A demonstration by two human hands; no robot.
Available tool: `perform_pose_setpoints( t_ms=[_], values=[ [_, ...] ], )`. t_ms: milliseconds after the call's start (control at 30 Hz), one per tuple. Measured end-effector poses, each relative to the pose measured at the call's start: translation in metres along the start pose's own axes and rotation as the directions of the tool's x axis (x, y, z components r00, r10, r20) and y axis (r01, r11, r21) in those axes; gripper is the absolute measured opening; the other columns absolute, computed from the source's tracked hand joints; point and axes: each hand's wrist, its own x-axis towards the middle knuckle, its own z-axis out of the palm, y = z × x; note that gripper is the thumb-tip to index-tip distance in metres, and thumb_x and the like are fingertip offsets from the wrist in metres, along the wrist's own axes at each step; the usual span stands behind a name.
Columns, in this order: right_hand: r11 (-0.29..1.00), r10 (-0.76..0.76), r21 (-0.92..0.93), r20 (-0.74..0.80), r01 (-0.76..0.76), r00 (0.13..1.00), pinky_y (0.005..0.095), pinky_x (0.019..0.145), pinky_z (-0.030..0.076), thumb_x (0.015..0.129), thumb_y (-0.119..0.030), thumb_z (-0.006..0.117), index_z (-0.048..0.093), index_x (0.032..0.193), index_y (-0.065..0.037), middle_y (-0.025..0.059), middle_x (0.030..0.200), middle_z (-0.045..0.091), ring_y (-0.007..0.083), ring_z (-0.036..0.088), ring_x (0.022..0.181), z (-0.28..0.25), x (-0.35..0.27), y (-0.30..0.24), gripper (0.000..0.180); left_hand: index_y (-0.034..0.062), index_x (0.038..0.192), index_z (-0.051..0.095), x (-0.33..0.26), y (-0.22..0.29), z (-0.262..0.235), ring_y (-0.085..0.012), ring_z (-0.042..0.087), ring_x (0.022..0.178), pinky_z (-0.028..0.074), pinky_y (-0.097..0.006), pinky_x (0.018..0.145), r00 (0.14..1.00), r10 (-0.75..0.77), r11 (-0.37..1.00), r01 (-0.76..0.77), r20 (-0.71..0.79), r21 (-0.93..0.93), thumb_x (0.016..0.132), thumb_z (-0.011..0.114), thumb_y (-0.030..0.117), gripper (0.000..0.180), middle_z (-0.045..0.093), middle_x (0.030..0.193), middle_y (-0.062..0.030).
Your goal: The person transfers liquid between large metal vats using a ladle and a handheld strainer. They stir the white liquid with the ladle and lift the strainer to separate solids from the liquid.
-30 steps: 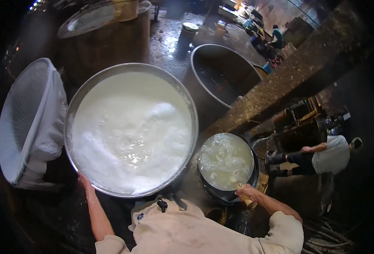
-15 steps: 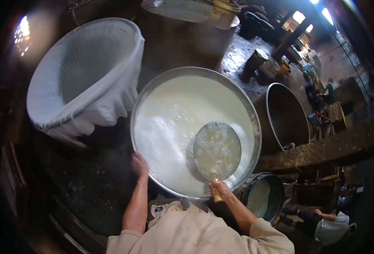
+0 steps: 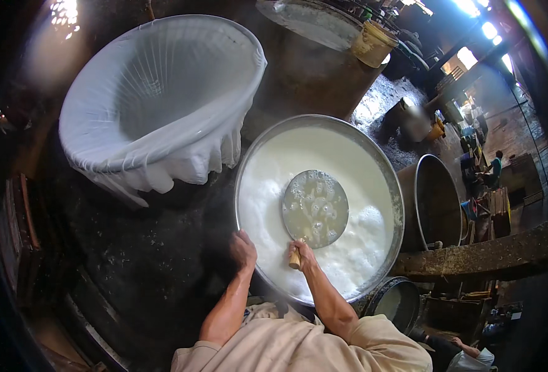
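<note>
Right hand (image 3: 303, 255) grips wooden handle (image 3: 295, 259) of round ladle (image 3: 315, 208), full, held over big metal pan (image 3: 398, 204) of foamy white liquid (image 3: 360, 186). Left hand (image 3: 243, 249) rests on pan rim. Cloth-lined basin (image 3: 156, 99) upper left.

No packages, labels, signs or screens show anywhere in the head view.

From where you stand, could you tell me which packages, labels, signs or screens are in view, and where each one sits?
None that I can make out: no package, label, sign or screen shows.
Yellowish bucket: the nearest to a container, on the covered vat's rim at the top, its side too blurred to show any label.
</note>
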Motion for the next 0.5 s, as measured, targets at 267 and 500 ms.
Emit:
perform_pose_setpoints(
  t_ms=[267,500],
  values=[
    [0.997,0.016,0.072,-0.095,-0.009,0.995,0.0255,0.038,0.039,0.079,-0.002,0.046,0.042,0.074,-0.004,0.0006,0.053,0.037,0.0112,0.039,0.041,-0.002,0.003,-0.001,0.006,-0.0032,0.089,0.051,0.000,-0.007,-0.003,-0.0395,0.053,0.079,0.041,-0.046,0.068,0.999,0.031,0.999,-0.032,-0.018,-0.008,0.089,0.035,0.030,0.037,0.055,0.083,-0.0247],
    [0.994,-0.062,-0.095,-0.154,0.047,0.986,0.0284,0.037,0.042,0.075,0.000,0.048,0.042,0.074,-0.007,0.0035,0.053,0.043,0.0141,0.043,0.041,-0.080,-0.003,-0.016,0.009,-0.0030,0.088,0.052,0.002,-0.013,0.002,-0.0396,0.055,0.077,0.044,-0.046,0.068,0.998,0.036,0.998,-0.033,-0.043,0.053,0.089,0.035,0.031,0.039,0.058,0.081,-0.0244]
  ],
)
